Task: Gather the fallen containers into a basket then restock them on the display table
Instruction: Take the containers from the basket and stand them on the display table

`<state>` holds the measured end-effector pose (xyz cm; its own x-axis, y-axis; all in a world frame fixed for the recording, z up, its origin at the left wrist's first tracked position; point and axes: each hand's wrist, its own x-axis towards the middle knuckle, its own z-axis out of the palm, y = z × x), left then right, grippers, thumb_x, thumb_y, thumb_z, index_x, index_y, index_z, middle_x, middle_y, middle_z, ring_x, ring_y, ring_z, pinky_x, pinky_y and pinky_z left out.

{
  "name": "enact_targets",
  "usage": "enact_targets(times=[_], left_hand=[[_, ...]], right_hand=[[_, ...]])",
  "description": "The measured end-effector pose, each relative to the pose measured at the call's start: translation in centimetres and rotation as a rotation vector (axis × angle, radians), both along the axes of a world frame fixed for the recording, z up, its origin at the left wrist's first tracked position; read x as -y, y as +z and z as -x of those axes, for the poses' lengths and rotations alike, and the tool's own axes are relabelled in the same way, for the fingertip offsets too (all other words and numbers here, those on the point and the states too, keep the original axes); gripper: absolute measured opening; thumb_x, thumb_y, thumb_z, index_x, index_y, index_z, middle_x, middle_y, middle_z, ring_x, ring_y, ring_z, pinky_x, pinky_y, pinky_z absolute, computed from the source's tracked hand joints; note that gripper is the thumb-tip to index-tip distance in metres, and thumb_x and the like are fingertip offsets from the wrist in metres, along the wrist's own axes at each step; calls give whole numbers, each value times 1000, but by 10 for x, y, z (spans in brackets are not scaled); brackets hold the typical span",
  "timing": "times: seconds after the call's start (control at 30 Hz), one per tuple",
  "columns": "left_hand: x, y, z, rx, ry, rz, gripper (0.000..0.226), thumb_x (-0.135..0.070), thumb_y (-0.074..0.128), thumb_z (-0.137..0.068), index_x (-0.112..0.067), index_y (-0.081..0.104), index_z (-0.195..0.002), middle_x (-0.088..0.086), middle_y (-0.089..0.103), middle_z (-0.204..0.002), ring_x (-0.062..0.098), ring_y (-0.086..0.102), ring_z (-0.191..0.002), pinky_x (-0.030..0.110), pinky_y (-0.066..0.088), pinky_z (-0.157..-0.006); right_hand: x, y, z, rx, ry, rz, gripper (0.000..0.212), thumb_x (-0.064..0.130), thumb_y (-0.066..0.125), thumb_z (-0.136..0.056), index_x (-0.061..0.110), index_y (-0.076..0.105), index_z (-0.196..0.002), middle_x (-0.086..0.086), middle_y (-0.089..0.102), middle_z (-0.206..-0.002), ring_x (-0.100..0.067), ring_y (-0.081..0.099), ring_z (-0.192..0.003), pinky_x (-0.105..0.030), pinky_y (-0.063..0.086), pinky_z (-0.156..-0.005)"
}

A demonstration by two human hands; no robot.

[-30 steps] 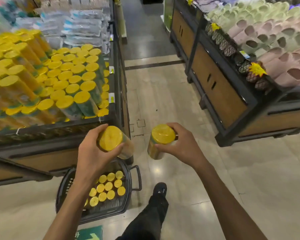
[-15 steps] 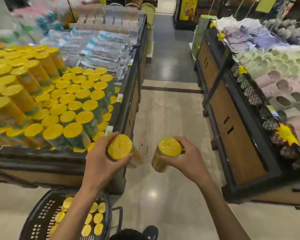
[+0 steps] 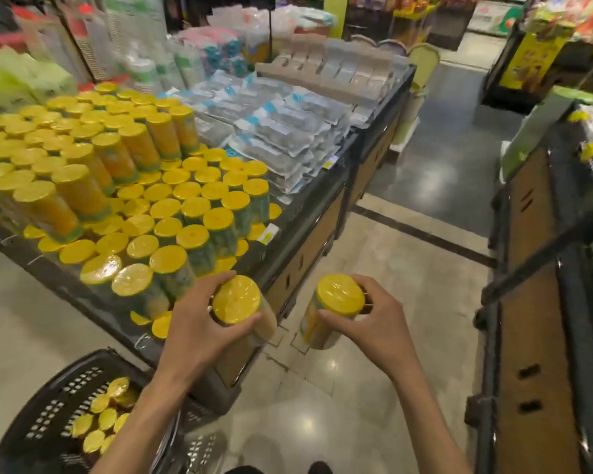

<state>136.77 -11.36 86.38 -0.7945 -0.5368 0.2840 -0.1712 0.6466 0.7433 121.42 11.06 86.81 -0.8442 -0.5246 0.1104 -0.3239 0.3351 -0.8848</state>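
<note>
Left hand [image 3: 192, 323]: fingers wrapped round a yellow-lidded container [image 3: 236, 299], at the display table [image 3: 305, 234] corner.
Right hand [image 3: 374, 323]: grips a second container [image 3: 339, 294] over the aisle floor.
Change: both have risen from the basket [image 3: 48, 398] toward the table.
Basket: containers remain; count unclear, arm hides some.
Meaning: restocking under way, neither placed yet.

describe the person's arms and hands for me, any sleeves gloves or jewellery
Both are bare: the left hand and the right hand wear no gloves, and no rings, watch or bracelet show. The forearms are uncovered right to the frame's edge, with no sleeve in view.
</note>
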Motion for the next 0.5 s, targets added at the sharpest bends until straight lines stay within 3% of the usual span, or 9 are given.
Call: enact_targets(times=[0.1,0.17,0.23,0.37,0.5], left_hand=[[-11,7,21,-58,125,10,73,-68,73,-62,-33,56,-124,-25,57,-117,-8,54,-107,7,42,-85],[-13,11,34,-65,199,7,72,-69,70,-61,-36,54,-123,-26,56,-116,-7,54,-104,10,43,-85],[-12,13,41,-51,271,6,72,-68,70,-60,-37,53,-122,-26,56,-115,-2,54,-102,15,44,-85],[6,18,58,-49,421,12,76,-66,77,-59,-33,54,-123,-30,52,-115,-4,50,-105,7,40,-86],[38,19,67,-17,545,12,83,-69,79,-60,-27,56,-128,-16,56,-120,1,51,-109,24,44,-91]], right_hand=[[13,1,47,15,112,19,57,44,89,-63,35,62,-112,20,65,-104,1,61,-95,-12,49,-73],[27,-2,74,19,199,13,59,44,89,-64,34,61,-115,18,65,-107,0,61,-97,-14,50,-75],[43,-3,93,37,254,8,62,41,90,-63,34,61,-117,18,65,-109,0,61,-99,-16,51,-78],[86,-2,128,69,393,29,55,34,91,-65,37,62,-112,23,66,-103,2,63,-97,-13,50,-77],[139,-3,154,61,512,11,62,35,91,-64,34,61,-119,20,66,-108,4,61,-100,-13,50,-81]])
